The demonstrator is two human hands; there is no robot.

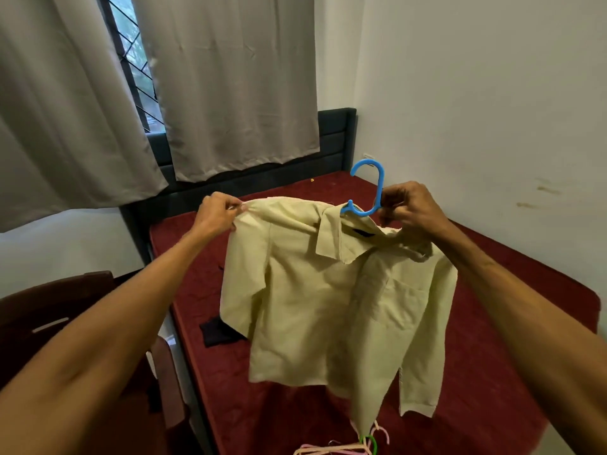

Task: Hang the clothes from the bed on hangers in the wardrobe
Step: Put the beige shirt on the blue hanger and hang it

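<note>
Two bare arms point(98, 339) reach over the red bed point(492, 323), holding a pale yellow shirt point(312, 307) above it. The left hand point(218, 211) pinches the shirt's shoulder; the right hand point(407, 208) curls its fingers round the blue hanger point(380, 183) at the collar.

left hand point(218, 211) pinches shirt point(328, 307) shoulder | right hand point(407, 206) grips blue hanger point(366, 188)

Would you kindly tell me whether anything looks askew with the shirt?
Yes. The shirt sits crooked on the hanger: its shoulder by the right hand is bunched and the collar lies skewed, while the left hand pinches the other shoulder out.
</note>
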